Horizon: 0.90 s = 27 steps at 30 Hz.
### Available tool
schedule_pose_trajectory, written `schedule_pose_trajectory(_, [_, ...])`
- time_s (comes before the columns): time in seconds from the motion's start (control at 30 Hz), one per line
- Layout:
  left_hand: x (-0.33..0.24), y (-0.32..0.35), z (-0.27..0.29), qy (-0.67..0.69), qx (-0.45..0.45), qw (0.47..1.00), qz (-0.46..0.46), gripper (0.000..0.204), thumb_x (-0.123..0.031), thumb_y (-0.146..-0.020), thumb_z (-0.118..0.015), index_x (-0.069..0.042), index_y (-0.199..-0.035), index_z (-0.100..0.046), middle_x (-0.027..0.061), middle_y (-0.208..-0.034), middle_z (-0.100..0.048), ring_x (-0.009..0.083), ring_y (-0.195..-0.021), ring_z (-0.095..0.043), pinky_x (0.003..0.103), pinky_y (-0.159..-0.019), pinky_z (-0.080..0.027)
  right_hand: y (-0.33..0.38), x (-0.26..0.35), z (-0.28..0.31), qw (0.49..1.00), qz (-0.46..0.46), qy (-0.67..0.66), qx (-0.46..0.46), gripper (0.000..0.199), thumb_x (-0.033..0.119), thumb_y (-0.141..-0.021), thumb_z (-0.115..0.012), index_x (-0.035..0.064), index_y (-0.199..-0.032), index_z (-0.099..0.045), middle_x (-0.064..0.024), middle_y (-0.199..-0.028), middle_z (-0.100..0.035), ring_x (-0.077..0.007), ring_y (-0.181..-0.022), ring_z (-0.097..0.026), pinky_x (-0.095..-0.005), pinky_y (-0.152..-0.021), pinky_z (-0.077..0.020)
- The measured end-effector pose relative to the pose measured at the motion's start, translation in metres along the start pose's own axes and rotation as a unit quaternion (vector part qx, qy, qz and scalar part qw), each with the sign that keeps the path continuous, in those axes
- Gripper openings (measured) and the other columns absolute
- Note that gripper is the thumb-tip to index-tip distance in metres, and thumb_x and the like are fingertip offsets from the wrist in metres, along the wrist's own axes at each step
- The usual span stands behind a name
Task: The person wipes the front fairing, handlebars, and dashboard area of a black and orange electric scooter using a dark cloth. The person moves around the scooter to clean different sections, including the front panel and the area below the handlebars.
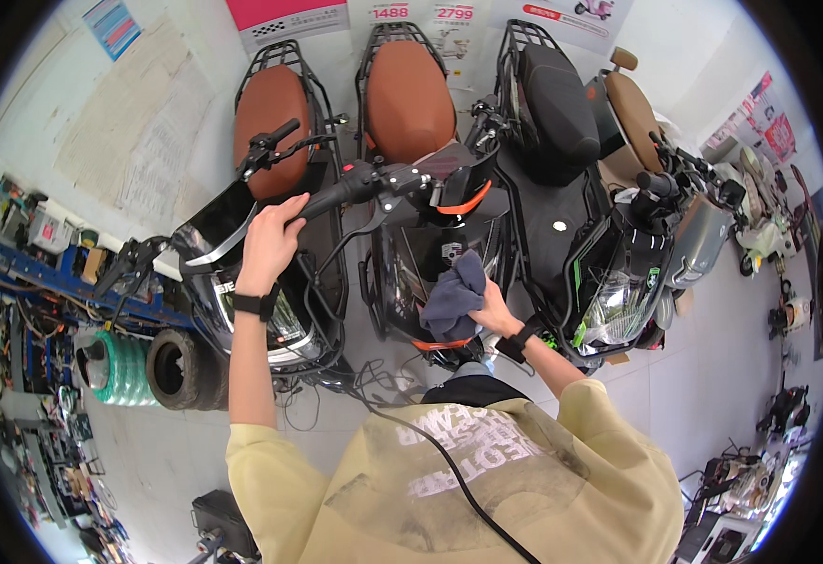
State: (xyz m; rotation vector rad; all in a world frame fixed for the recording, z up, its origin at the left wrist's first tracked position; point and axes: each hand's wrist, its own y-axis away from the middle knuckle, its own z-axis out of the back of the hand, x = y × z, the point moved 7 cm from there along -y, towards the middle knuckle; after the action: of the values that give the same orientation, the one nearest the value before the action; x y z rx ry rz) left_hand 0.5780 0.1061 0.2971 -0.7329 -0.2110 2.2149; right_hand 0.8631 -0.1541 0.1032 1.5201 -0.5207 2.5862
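a crumpled blue-grey fabric cloth point(455, 299) lies against a glossy black plastic scooter front point(404, 287), just left of the right hand point(494, 312), which is clamped on it. farther left, well apart from the right hand, the left hand point(272, 242) is curled around the end of a black rubber handlebar grip point(329, 199).

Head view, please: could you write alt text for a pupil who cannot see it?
Right hand holds a blue-grey cloth against a black scooter's front; left hand is at its handlebar grip's end. Other scooters stand on both sides.
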Motion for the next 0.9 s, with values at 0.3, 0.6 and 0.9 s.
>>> schedule_pose_trajectory(0.3, [-0.015,-0.011,0.007,0.009,0.073,0.997,0.035,0.039,-0.014,-0.094,-0.069,-0.003,-0.131,-0.068,0.0187,-0.128,-0.07,0.0373,-0.112,-0.067,0.042,-0.099,-0.052,0.055,-0.126,0.086,0.92,-0.258,-0.178,-0.234,0.059,0.01,-0.091,-0.073,0.0042,-0.145,-0.049,-0.0085,-0.136,-0.063,-0.0218,-0.124,-0.06,-0.0368,-0.109,-0.0464])
schedule_pose_trajectory(0.6, [-0.043,-0.024,0.009,-0.106,0.092,0.989,0.05,0.039,-0.019,-0.095,-0.069,0.001,-0.129,-0.069,0.0232,-0.137,-0.064,0.0396,-0.123,-0.061,0.044,-0.106,-0.048,-0.049,-0.1,0.172,0.753,-0.243,-0.556,-0.254,0.074,0.06,-0.103,-0.054,0.0062,-0.154,-0.045,-0.0067,-0.152,-0.054,-0.0231,-0.137,-0.053,-0.0389,-0.118,-0.0393])
schedule_pose_trajectory(0.9, [-0.214,-0.07,-0.055,-0.094,0.034,0.994,-0.049,0.039,-0.019,-0.093,-0.069,-0.002,-0.128,-0.066,0.0155,-0.133,-0.065,0.0338,-0.126,-0.058,0.044,-0.107,-0.045,-0.229,-0.065,0.251,0.894,0.004,-0.296,-0.336,0.055,0.04,-0.103,-0.065,-0.0006,-0.139,-0.058,-0.0073,-0.137,-0.062,-0.0172,-0.121,-0.06,-0.0335,-0.107,-0.0466])
